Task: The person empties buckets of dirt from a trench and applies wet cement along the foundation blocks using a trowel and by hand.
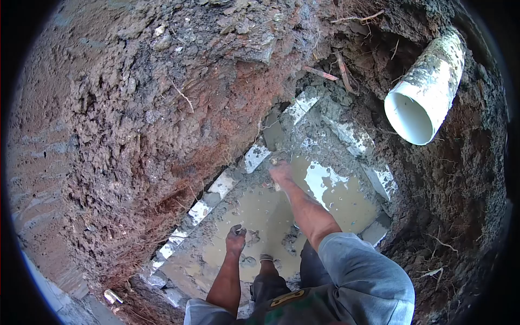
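A big white pipe [434, 84] with muddy spots sticks out by the brown dirt wall [460, 184]. A thin root [357, 18] is up and left of the pipe. A pinkish strip [320, 73] is left of the pipe too. Far left of the pipe is a lumpy dirt bank [135, 135] with a small pale stone [160, 30].
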Tool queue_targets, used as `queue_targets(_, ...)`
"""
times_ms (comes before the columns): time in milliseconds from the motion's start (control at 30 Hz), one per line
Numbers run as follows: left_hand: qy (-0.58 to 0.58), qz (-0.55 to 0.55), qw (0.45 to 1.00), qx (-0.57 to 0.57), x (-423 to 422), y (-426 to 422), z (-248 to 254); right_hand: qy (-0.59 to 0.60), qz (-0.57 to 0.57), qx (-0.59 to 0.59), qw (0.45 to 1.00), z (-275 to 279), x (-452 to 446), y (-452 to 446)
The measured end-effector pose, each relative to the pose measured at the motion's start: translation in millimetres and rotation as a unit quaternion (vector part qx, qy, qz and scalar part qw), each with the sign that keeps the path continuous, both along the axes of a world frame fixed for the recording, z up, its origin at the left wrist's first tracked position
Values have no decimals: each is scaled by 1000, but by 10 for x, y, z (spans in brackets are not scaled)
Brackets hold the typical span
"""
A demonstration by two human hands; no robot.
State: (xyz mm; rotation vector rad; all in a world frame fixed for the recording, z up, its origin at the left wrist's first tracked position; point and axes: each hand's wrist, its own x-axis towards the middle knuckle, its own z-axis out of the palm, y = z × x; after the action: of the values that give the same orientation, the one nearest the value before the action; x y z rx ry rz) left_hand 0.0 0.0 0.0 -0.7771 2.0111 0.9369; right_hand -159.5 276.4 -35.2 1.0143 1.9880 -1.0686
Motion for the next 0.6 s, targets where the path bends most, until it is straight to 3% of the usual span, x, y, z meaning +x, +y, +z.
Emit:
queue_targets(67, -5, 40, 999, 34, -124, 173, 78, 6, -28, 94, 995, -7, 44, 59)
queue_targets(133, 31, 49, 997, 55, -120, 26, 245, 71, -198, -31, 977, -72, 139, -1)
queue_targets(233, 1, 35, 996, 83, -131, 284, 285, 243, -438, -112, 858, -32, 295, 364)
queue_targets(333, -13, 16, 996, 84, -128, 365, 233, 343, -544, -118, 757, 312, 98, 663)
queue_targets(433, -19, 43, 994, 97, -118, 409, 315, 290, -387, 9, 875, -780, -359, 834)
queue_targets(533, -22, 29, 997, 69, -147, 421, 394, 192, -180, 171, 950, -311, -361, 771)
queue_targets(600, -10, 7, 998, 69, -70, 278, 213, 145, -246, 78, 955, -13, -198, 813)
